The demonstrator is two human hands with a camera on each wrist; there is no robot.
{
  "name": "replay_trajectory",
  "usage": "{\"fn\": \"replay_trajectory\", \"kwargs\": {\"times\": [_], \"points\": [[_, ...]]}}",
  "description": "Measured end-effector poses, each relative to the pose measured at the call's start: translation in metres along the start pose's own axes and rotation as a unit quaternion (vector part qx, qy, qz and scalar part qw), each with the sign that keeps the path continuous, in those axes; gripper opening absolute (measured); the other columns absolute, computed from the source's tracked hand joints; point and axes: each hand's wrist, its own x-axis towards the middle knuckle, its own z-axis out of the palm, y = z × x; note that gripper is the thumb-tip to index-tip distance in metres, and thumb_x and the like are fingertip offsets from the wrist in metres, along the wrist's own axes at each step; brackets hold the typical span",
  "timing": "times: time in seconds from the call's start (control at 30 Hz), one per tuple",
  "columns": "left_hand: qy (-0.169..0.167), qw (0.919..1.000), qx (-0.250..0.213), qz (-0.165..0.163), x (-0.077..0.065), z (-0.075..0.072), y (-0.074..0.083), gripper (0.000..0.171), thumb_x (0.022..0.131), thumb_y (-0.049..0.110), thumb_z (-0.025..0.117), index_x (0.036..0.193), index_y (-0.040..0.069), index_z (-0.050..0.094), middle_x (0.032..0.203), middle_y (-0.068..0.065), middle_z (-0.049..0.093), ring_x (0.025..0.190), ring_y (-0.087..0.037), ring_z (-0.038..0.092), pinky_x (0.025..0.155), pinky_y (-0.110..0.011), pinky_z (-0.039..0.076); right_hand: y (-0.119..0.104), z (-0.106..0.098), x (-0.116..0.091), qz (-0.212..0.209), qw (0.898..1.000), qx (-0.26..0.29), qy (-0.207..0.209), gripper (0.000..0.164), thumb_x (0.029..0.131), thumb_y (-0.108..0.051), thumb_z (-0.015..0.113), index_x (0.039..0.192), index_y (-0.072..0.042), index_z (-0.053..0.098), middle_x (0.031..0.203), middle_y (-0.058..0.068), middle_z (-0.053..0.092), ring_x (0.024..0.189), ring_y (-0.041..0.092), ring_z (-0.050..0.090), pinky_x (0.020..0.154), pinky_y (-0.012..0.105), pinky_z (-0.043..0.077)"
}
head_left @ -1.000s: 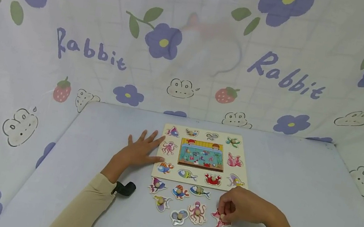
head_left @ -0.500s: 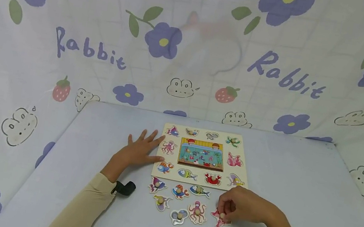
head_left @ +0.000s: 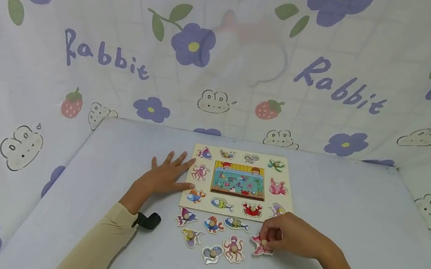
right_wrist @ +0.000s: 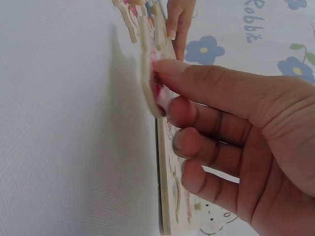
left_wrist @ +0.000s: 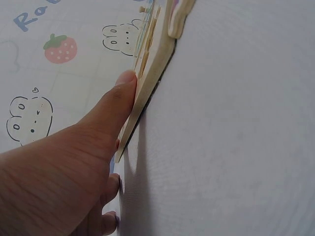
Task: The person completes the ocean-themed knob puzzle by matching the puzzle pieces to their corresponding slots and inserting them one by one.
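Observation:
In the head view a wooden knob puzzle board [head_left: 282,200] with sea-animal pictures lies on the table. My left hand [head_left: 163,178] rests at its left edge, fingers spread; in the left wrist view the thumb [left_wrist: 110,105] lies along that edge. A pink starfish puzzle piece [head_left: 259,249] is pinched by its knob between the thumb and fingers of my right hand [head_left: 302,237]. The right wrist view shows this piece [right_wrist: 146,83] tilted and raised off the table, near the board's front edge, with a shadow beneath it.
In front of the board lie several loose knobbed pieces, among them an octopus [head_left: 233,249], a grey piece [head_left: 212,255], a yellow fish [head_left: 190,238] and a striped fish [head_left: 236,224]. A crab [head_left: 252,210] and a turtle [head_left: 276,165] with knobs sit in the board. A printed curtain [head_left: 226,61] hangs behind.
My right hand has lifted the starfish piece off the table and moved slightly toward the board. The left hand stays at the board's edge. The head view has tilted a little.

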Motion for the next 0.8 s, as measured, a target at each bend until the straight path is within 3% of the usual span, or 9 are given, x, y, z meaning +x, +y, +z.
{"fn": "replay_trajectory", "kwargs": {"times": [0.6, 0.8], "points": [[0.002, 1.0000, -0.001, 0.007, 0.003, -0.001, 0.000, 0.089, 0.094, 0.069, 0.054, 0.164, 0.028, 0.017, 0.170, -0.009, 0.008, 0.153, -0.046, 0.000, 0.109, -0.080, 0.001, -0.003, -0.011, 0.000, 0.002, 0.994, -0.036, 0.103, 0.014, 0.088, -0.015, 0.081, 0.098, -0.022, 0.073, 0.075, -0.012, 0.065, 0.069, 0.007, 0.059, 0.063, 0.023, 0.053], [-0.002, 1.0000, -0.001, 0.006, 0.002, 0.001, 0.000, 0.089, 0.094, 0.068, 0.054, 0.164, 0.028, 0.016, 0.170, -0.008, 0.006, 0.154, -0.045, -0.001, 0.110, -0.080, 0.000, -0.005, -0.017, 0.000, 0.003, 0.992, -0.050, 0.118, 0.014, 0.089, -0.012, 0.080, 0.098, -0.021, 0.073, 0.075, -0.009, 0.066, 0.068, 0.007, 0.058, 0.060, 0.023, 0.051]]}}
